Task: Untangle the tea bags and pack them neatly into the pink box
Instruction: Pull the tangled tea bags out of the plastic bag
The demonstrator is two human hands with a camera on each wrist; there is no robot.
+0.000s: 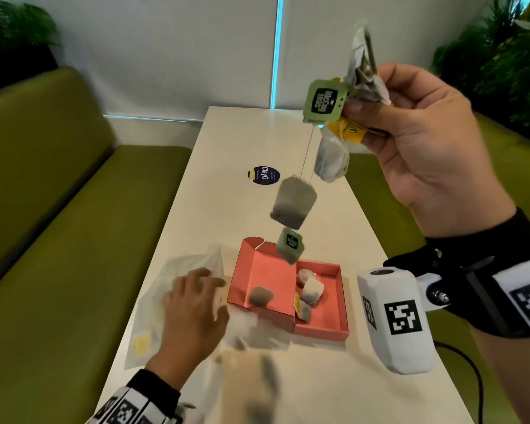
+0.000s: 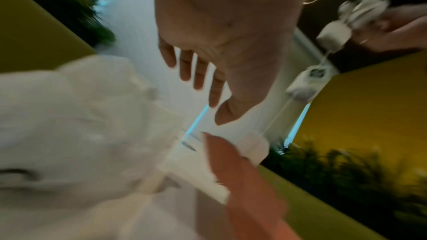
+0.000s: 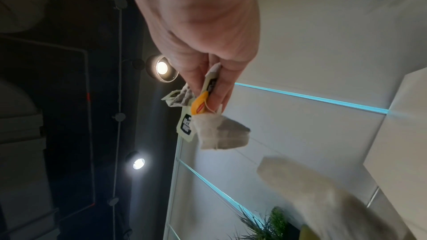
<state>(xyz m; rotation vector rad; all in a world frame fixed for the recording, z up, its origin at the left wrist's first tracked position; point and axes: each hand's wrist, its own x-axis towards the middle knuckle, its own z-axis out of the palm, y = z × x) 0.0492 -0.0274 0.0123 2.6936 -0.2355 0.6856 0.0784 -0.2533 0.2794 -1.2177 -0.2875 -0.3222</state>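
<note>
My left hand (image 1: 193, 304) is low over the bench (image 1: 227, 142), fingers spread and relaxed, its grip holding nothing; a clear plastic bag (image 1: 178, 280) lies flat beneath it, and motion blur hides whether the fingertips touch it. Just right of that grip sits the pink box (image 1: 318, 327), lid flap folded open, with a few tea bags (image 1: 311, 290) lying loose inside. Further right and well above, my right hand (image 1: 416, 142) is raised, its grip pinched shut on a tangled bunch of tea bags (image 1: 363, 75) with a green tag (image 1: 325, 101) and a yellow tag (image 1: 351, 131). Below that grip one tea bag (image 1: 292, 206) dangles on its string over the box, a second green tag (image 1: 291, 244) hanging beneath it.
</note>
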